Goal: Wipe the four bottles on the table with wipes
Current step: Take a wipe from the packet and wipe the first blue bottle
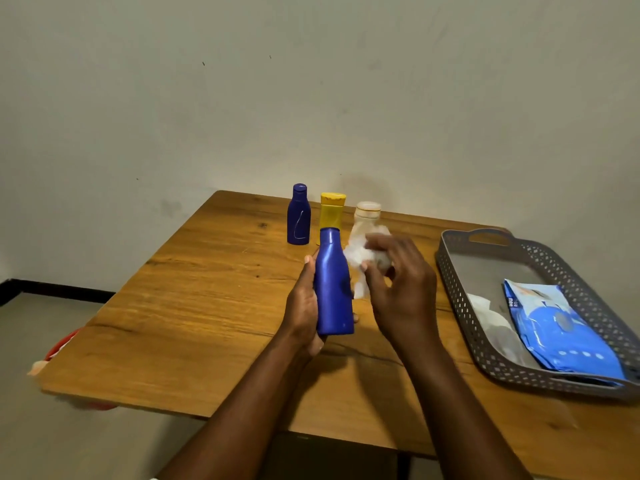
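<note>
My left hand (303,306) grips a tall blue bottle (333,285) upright above the middle of the wooden table (194,306). Just right of it, my right hand (398,282) holds a crumpled white wipe (356,261), blurred by motion, close to the bottle's side. Behind them stand three bottles in a row near the far edge: a dark blue bottle (298,216), a yellow bottle (331,211) partly hidden by the held one, and a clear bottle (365,220) partly hidden by the wipe.
A grey perforated tray (460,296) lies at the right of the table with a blue wipes pack (561,327) and used white wipes (491,323) in it. A red object (64,344) shows below the table's left edge. A wall stands behind.
</note>
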